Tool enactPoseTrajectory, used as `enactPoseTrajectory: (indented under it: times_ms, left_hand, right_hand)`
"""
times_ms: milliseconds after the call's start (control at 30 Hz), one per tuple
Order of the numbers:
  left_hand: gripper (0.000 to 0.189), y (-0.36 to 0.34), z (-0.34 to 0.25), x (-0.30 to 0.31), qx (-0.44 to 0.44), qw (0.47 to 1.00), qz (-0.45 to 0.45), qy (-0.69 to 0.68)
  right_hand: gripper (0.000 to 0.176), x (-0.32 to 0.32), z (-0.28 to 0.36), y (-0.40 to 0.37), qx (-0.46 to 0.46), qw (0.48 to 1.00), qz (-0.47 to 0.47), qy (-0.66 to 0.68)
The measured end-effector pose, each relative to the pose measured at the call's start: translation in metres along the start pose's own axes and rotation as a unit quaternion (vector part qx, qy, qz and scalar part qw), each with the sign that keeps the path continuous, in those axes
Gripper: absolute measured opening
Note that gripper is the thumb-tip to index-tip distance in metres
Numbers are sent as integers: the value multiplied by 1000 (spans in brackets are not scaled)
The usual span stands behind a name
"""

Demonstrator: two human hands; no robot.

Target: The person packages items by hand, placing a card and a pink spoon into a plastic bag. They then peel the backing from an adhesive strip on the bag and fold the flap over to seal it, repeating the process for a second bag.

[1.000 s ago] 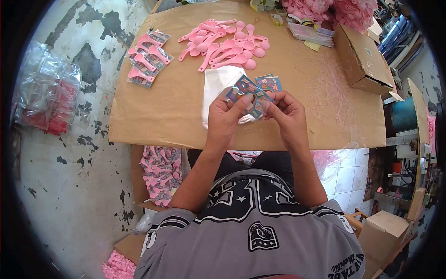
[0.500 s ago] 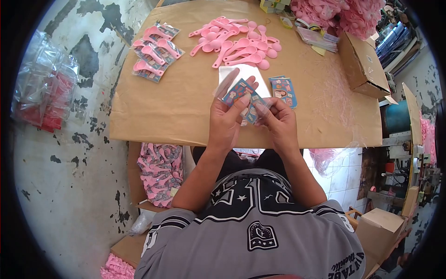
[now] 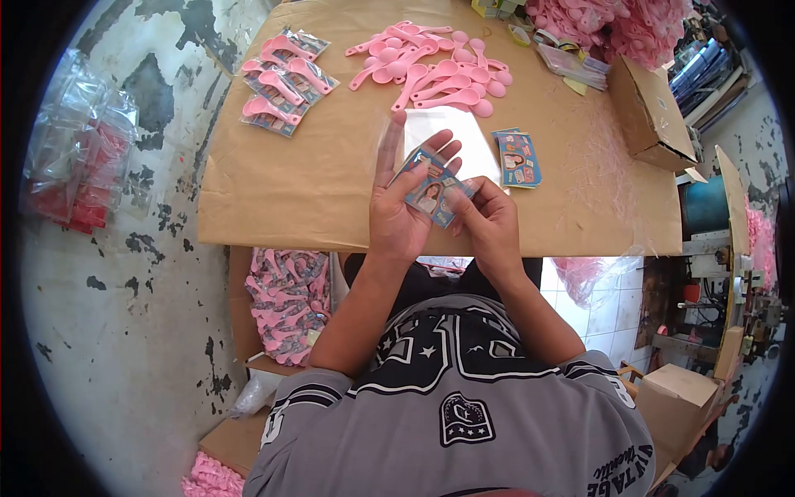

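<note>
A blue printed card (image 3: 430, 197) with a portrait on it is held over the table's front edge; a shiny clear film, apparently a plastic bag, covers it. My left hand (image 3: 399, 222) supports the card, thumb on its upper face and fingers stretched out behind. At the card's right end, my right hand (image 3: 494, 230) pinches the edge between thumb and fingers. Just beyond lies a white sheet or stack (image 3: 468, 137), partly hidden by my left hand. A small stack of similar blue cards (image 3: 521, 159) sits to its right.
Loose pink measuring spoons (image 3: 447, 87) are piled at the back middle. Bagged cards with pink spoons (image 3: 280, 87) lie at the back left. On the right stands a cardboard box (image 3: 650, 116). Below the table, a box holds packed pink spoons (image 3: 286, 311). Clear bags (image 3: 79, 149) hang at left.
The card has turned and moved slightly down and left, showing more of its portrait. My left fingers have spread apart, while my right hand keeps its pinch. The view has shifted slightly.
</note>
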State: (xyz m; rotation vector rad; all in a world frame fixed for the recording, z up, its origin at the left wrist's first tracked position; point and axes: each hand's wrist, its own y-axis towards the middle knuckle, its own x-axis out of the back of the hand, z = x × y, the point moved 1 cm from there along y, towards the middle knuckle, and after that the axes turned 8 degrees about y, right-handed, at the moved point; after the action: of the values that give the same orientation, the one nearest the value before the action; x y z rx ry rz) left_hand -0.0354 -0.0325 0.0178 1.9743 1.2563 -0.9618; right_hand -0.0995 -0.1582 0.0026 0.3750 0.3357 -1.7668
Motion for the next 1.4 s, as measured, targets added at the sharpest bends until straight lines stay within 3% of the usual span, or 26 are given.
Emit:
enactPoseTrajectory:
  times_ms: [200,400,567,667,767,900,1033,1100,1200,1300,1333,1400]
  left_hand:
    - [60,3,12,2,1,1000,7,-9]
    - [50,3,31,-11,-7,999,6,36]
    - [49,7,36,-24,-35,999,4,20]
    - [53,9,32,-40,-21,992,-5,128]
    - [56,11,38,-43,1,989,-8,151]
    - [57,17,41,-52,-74,994,20,82]
    - [57,12,52,-50,-44,997,49,36]
    - [54,10,56,-50,-44,999,13,18]
    - [51,9,51,-40,-35,998,-41,38]
    - [45,8,44,-23,-32,995,-80,59]
    - [42,8,39,-15,-38,993,-107,40]
    - [38,10,24,4,-48,986,-157,0]
  right_hand:
    - [25,4,6,8,6,998,8,-61]
    - [32,16,4,20,33,999,-7,-37]
    - [21,18,25,19,33,999,17,-17]
    - [18,20,33,15,24,999,25,2]
    - [17,32,34,16,12,1000,26,3]
    - [19,43,38,11,-26,1000,8,8]
    - [25,45,24,11,20,997,11,68]
    - [28,47,14,16,70,996,12,51]
    - [23,38,38,7,141,983,-15,-117]
    - [19,36,54,7,305,892,69,-327]
    - [18,41,55,8,313,867,126,-366]
    - [14,39,67,15,277,869,166,-376]
